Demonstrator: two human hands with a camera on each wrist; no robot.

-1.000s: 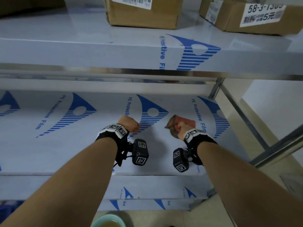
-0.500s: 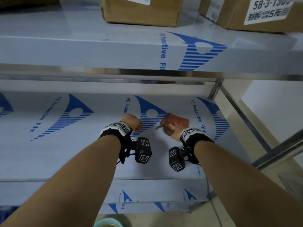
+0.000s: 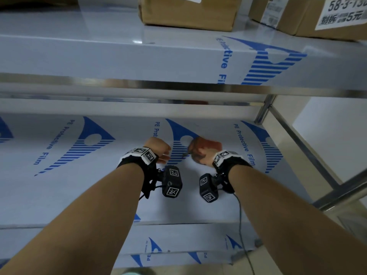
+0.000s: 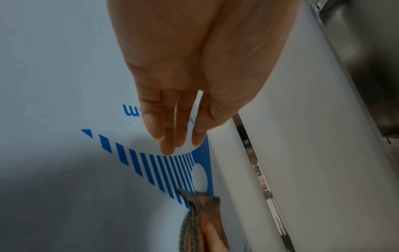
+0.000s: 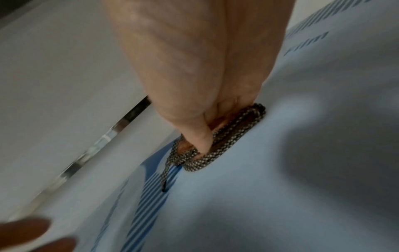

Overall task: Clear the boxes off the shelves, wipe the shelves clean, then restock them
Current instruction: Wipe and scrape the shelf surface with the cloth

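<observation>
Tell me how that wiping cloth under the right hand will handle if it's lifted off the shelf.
Likely floppy: the cloth lies bunched in folds under the right hand, a loose corner trailing. Probably light, since the fingers alone gather it. Its mesh weave should grip rather than slip on the filmed shelf.

At 3 o'clock, a plain white wall [image 3: 327, 120]. Just below it, toward 4 o'clock, pale beige floor [image 3: 349, 219], glossy, with a faint tile line. At 6 o'clock, cut by the bottom edge, a small teal rounded object [image 3: 135, 272]; too little visible to identify. Near centre, two black camera cubes with square black-and-white markers, one at 7 o'clock [image 3: 172, 181], one at 5 o'clock [image 3: 208, 187], apart from each other. From the 5 o'clock cube, a thin black cable [image 3: 241, 225] hanging down toward 6 o'clock, out of view.
</observation>
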